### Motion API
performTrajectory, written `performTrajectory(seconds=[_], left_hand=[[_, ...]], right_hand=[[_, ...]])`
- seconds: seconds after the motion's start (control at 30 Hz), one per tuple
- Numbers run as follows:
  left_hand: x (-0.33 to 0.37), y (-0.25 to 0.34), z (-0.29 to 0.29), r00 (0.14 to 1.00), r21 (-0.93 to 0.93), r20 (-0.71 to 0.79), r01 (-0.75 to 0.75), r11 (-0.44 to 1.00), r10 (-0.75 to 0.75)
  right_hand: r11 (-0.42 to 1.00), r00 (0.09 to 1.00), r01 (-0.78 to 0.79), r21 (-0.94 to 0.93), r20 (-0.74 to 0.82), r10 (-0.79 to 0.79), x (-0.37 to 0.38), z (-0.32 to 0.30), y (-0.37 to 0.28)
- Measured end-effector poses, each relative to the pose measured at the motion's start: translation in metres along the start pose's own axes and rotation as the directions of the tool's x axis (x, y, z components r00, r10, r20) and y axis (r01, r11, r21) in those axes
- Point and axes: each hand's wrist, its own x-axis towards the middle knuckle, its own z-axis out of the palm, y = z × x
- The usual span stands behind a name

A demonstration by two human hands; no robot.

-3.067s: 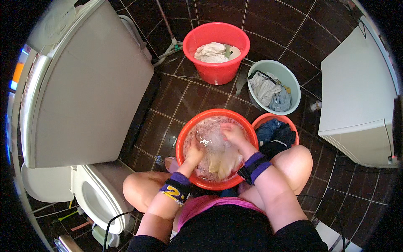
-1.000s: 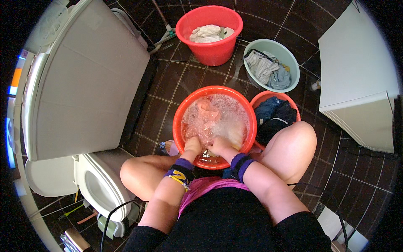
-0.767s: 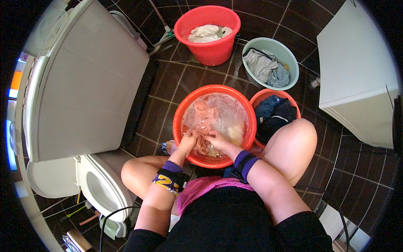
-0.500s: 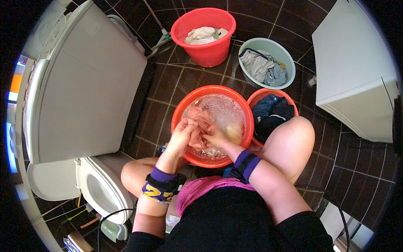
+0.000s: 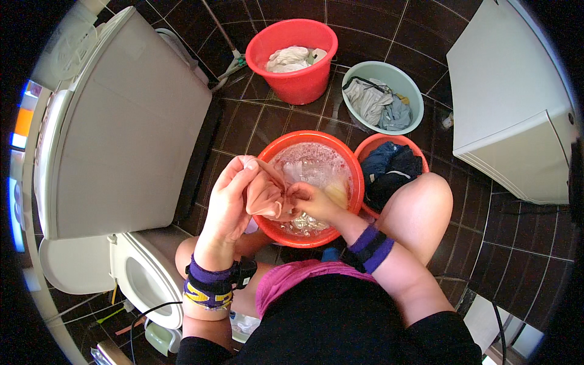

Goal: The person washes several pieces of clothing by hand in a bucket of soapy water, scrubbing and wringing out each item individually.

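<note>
Between my hands hangs a wet pink cloth garment (image 5: 265, 193), lifted over the left side of an orange-red basin (image 5: 360, 182). My left hand (image 5: 231, 191) is raised higher and pinches the garment's upper edge between thumb and fingers. Lower down, my right hand (image 5: 311, 202) grips the garment's right side, with its fingers closed and partly hidden by the fabric. Sudsy water (image 5: 310, 159) fills the basin. A pale yellowish cloth (image 5: 336, 193) lies in the water to the right of my right hand.
Behind stand a red bucket (image 5: 298, 91) with white laundry and a pale green-grey basin (image 5: 415, 91) with grey clothes. An orange basin (image 5: 368, 146) of dark clothes sits beside my right knee. A toilet (image 5: 125, 261) is at left; white appliances (image 5: 134, 134) flank the tiled floor.
My left hand has risen up and to the left, drawing the pink garment up out of the water and spreading it. My right hand stays low, still gripping it.
</note>
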Motion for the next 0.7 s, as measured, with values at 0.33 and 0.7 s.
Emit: performTrajectory(seconds=[0.33, 0.7], left_hand=[[0.013, -0.002, -0.053, 0.992, -0.077, -0.098, -0.082, 0.994, 0.074], [0.07, -0.113, -0.105, 0.887, 0.977, 0.082, -0.161, 0.138, 0.455]], right_hand=[[0.919, 0.883, -0.16, 0.361, -0.364, 0.296, -0.012, -0.036, -0.045], [0.374, 0.962, -0.272, -0.886, -0.253, 0.101, 0.019, -0.072, -0.073]])
